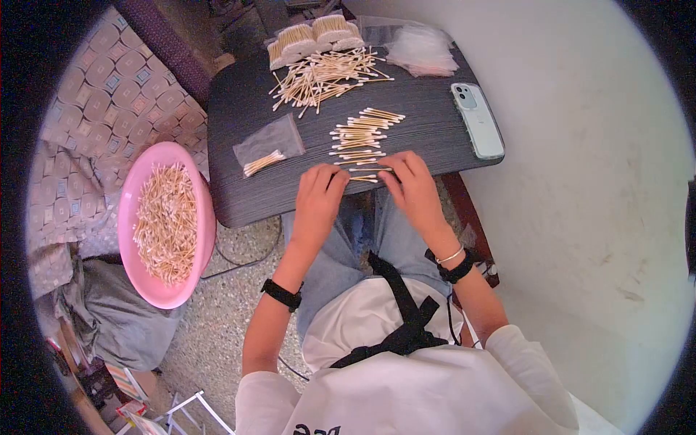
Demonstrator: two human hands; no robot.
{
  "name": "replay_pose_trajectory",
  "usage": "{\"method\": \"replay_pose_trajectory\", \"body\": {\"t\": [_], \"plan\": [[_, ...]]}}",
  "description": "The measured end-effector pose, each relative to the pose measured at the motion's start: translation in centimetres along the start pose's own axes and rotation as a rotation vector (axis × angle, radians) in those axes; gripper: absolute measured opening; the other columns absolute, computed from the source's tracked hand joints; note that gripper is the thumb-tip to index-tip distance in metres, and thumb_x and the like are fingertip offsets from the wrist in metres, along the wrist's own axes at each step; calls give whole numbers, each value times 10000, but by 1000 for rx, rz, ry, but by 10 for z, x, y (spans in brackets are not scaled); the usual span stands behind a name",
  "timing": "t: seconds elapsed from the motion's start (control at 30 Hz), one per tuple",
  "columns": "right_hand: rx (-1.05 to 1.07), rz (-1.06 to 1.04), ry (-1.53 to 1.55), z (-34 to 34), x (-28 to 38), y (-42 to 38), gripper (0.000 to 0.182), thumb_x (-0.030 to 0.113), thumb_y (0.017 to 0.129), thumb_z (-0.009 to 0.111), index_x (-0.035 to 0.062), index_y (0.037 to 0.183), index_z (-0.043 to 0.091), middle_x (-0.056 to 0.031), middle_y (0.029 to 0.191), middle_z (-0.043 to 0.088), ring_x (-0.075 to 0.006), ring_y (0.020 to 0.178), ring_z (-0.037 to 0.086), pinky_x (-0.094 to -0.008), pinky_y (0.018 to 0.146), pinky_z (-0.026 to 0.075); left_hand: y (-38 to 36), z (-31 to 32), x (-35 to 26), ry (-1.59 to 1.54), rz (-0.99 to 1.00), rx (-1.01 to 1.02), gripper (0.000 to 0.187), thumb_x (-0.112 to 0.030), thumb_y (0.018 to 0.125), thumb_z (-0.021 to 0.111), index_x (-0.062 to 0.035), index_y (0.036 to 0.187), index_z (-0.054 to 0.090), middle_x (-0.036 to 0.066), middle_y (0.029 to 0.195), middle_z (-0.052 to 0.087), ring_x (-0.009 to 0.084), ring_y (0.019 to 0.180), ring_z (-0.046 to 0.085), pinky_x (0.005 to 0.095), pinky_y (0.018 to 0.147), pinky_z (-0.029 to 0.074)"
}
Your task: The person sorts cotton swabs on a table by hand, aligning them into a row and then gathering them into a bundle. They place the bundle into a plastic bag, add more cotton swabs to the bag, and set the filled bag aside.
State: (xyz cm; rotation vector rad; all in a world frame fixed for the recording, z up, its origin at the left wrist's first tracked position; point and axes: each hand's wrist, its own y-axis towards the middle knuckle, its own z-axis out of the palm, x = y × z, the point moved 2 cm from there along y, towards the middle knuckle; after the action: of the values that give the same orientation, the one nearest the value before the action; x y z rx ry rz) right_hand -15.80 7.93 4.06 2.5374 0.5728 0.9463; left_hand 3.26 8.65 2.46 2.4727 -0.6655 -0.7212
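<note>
My left hand and my right hand rest at the near edge of the dark table, on either side of a column of cotton swabs. The fingertips of both hands are at the ends of the nearest swabs, with the fingers bent and drawn together. Whether a swab is pinched is too small to make out. Left of the column lies a clear plastic bag with several swabs at its lower edge. Farther back spreads a loose pile of swabs.
Bundled swabs and a stack of clear bags stand at the back of the table. A phone lies near its right edge. A pink basin full of swabs is at the left. A pale wall rises at the right.
</note>
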Motion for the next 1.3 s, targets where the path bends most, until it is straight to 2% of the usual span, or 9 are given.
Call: {"method": "replay_pose_trajectory", "body": {"t": [0.27,0.53,0.57,0.67,0.83,0.87,0.97,1.13,1.3], "plan": [[56,-33,-12,9,1,-6,184,114,815,673,46,986,661,-86,959,592,-281,916,561,-391,812,493,5,-1,-5,9,67,96,290,-46,730,626,-40,1019,637,72,996,573,254,988,562,373,810,468],[33,-85,-33,8,3,-11,181,90,792,673,24,960,660,-96,942,584,-290,885,563,-382,794,497,-6,-4,-10,27,96,177,381,-48,766,628,-65,1146,640,87,1031,588,282,963,569,403,828,474],[52,-72,-32,8,3,-14,216,77,788,684,31,998,662,-97,992,588,-290,921,567,-385,810,492,-9,-5,-11,47,94,193,395,-57,778,632,-68,1173,635,92,1046,584,284,967,568,409,831,473],[75,-73,-88,7,7,-22,316,65,790,700,51,1103,657,-101,1138,586,-295,1034,559,-405,873,468,-15,-10,-24,95,-12,246,477,-174,831,655,-59,1286,572,127,1234,547,303,1141,535,443,954,439],[52,-97,-220,8,14,-22,368,151,840,658,48,1190,613,-94,1311,519,-320,1213,460,-491,991,399,-14,-3,-26,232,-48,314,646,-370,897,606,-41,1425,429,157,1519,331,321,1425,281,496,1161,212],[30,-86,-214,7,16,-19,360,148,844,652,46,1188,615,-97,1306,525,-323,1204,468,-486,989,402,-11,-1,-25,230,-83,345,670,-392,909,588,-38,1446,402,155,1555,288,318,1461,226,501,1185,164],[-44,-38,-188,5,13,-8,348,134,856,644,45,1192,617,-110,1283,546,-332,1172,494,-468,981,410,1,-4,-27,205,-82,283,679,-406,936,549,-35,1472,359,156,1573,260,314,1470,209,501,1187,145],[-97,39,-138,10,-13,20,334,109,855,658,41,1181,635,-135,1176,585,-327,1078,541,-429,932,435,16,10,-22,206,-80,253,684,-418,955,516,-26,1485,333,154,1574,263,288,1466,230,490,1184,161],[-61,118,-101,18,-23,32,236,119,845,653,36,1066,667,-121,1029,598,-319,977,562,-418,853,482,16,28,-10,225,-116,193,675,-421,958,502,-22,1479,341,157,1550,318,288,1448,278,464,1175,200]]}}
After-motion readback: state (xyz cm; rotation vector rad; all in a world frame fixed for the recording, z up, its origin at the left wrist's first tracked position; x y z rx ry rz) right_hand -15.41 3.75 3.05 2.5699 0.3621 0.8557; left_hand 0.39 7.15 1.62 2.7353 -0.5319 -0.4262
